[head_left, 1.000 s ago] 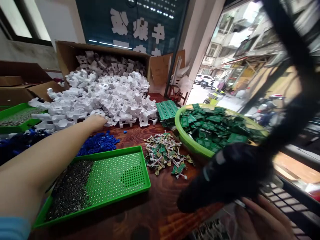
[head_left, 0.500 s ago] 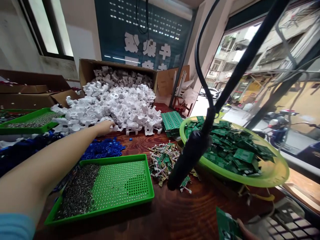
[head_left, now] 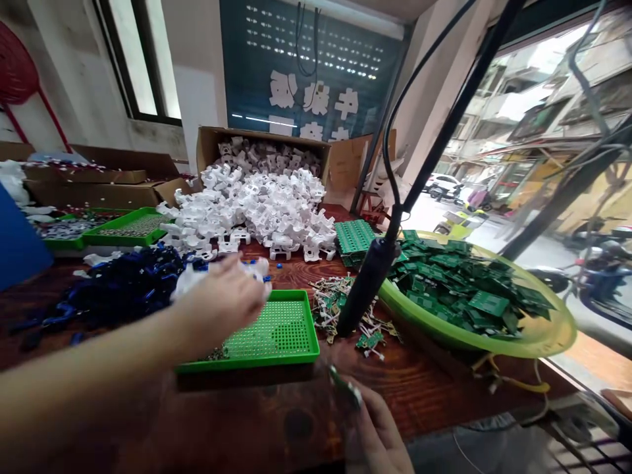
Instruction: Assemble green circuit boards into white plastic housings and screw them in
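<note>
Bare dark wood of the table (head_left: 291, 415) spreads from below the left hand (head_left: 224, 299) to the right hand (head_left: 378, 428), and its near edge slants up at the right. At the left, a heap of blue parts (head_left: 128, 283) covers the surface. The left hand is in front of a green tray (head_left: 289, 319), hiding its left part; behind, a pile of white parts (head_left: 266, 204) fills the middle. To the right, a black tool (head_left: 365, 283) slants down before loose small boards (head_left: 328, 296), beside a yellow-green basin (head_left: 553, 342) heaped with circuit boards (head_left: 469, 289). The left fingers look bent over a white plastic part (head_left: 257, 268), pale and smeared by motion, its outline unreadable. Low in the centre, near the table's front, the right thumb and fingers pinch a green board (head_left: 345, 388), tilted, nearly edge-on and blurred.
</note>
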A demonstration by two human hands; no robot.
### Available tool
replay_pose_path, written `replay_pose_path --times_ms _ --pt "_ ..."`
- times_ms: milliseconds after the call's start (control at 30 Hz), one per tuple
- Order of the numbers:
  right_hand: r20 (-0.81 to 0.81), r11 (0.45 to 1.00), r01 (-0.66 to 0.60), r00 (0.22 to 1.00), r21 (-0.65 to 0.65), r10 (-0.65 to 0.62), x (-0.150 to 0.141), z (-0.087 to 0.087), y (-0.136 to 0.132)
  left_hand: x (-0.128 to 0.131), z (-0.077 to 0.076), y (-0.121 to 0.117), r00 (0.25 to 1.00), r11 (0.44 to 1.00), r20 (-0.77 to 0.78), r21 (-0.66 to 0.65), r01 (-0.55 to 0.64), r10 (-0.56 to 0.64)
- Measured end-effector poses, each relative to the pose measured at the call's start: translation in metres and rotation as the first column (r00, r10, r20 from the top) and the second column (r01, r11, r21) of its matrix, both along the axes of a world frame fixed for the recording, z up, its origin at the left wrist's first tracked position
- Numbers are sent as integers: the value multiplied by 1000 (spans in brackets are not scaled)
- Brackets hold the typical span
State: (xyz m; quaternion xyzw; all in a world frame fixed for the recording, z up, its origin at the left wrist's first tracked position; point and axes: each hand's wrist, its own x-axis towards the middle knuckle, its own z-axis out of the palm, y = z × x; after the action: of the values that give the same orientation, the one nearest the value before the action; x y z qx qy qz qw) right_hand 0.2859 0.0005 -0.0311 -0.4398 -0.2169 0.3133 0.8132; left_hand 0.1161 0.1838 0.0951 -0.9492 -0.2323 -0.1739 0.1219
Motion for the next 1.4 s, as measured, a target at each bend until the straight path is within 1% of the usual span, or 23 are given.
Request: replay_pose_path --times_ms 33,67,100,133,167,233,267,367,467,567,667,767,833,900,967,1033,1067,1133,1167,1233,1300,1367,1400 --pt "-168 995 -101 980 20 103 -9 8 9 -5 -10 -31 997 997 44 35 65 -67" --pt "-292 981 -186 936 61 196 -18 15 16 -9 -21 -58 958 971 197 159 179 -208" --pt "-379 968 -232 890 100 253 -27 23 21 -12 -32 -82 923 948 265 228 222 -280" --pt "-432 945 -299 841 132 326 -36 29 25 -15 -45 -101 902 944 316 242 224 -294" --pt "-461 922 -358 799 151 386 -44 34 26 -16 -57 -116 900 959 352 208 192 -257" --pt "-488 879 -452 739 154 465 -57 39 25 -19 -81 -133 896 959 356 197 205 -265" --pt "-496 864 -481 720 146 485 -62 39 23 -20 -92 -138 909 970 349 160 182 -228" --pt "-506 856 -503 711 119 489 -69 34 18 -25 -117 -146 931 986 327 66 150 -164" --pt "-494 856 -508 722 97 485 -71 28 15 -31 -122 -154 937 994 334 -7 112 -103" --pt "-485 847 -527 722 78 494 -73 27 14 -40 -112 -159 926 994 378 -101 46 -4" --pt "-458 825 -559 713 86 531 -77 31 13 -45 -105 -159 879 944 476 -298 144 16" --pt "-427 835 -538 733 113 530 -81 34 13 -46 -111 -155 829 906 559 -354 234 4" --pt "-410 860 -499 765 111 497 -83 35 14 -45 -117 -151 773 890 627 -402 217 95" --pt "-402 893 -440 803 95 439 -84 34 16 -44 -119 -145 730 801 616 -576 161 296" --pt "-397 920 -385 835 76 382 -84 32 19 -42 -113 -139 755 632 450 -772 60 477" --pt "-392 928 -367 846 63 361 -85 30 22 -40 -101 -132 818 472 220 -879 -70 531" --pt "-385 927 -370 848 60 363 -85 30 24 -40 -95 -129 833 414 140 -903 -114 535" --pt "-352 932 -358 866 60 355 -84 29 25 -40 -85 -127 832 335 72 -932 -141 551" --pt "-320 940 -337 885 58 338 -83 28 25 -41 -82 -128 833 293 70 -949 -114 548" --pt "-211 963 -266 940 44 270 -81 27 25 -45 -80 -134 840 189 130 -981 33 527" --pt "-73 978 -206 976 22 207 -79 26 23 -51 -81 -144 819 0 225 -964 265 528" --pt "36 975 -223 974 -7 223 -78 24 22 -55 -83 -154 754 -225 267 -848 479 600" --pt "72 966 -257 963 -22 258 -79 22 21 -56 -85 -159 721 -313 254 -773 552 645"
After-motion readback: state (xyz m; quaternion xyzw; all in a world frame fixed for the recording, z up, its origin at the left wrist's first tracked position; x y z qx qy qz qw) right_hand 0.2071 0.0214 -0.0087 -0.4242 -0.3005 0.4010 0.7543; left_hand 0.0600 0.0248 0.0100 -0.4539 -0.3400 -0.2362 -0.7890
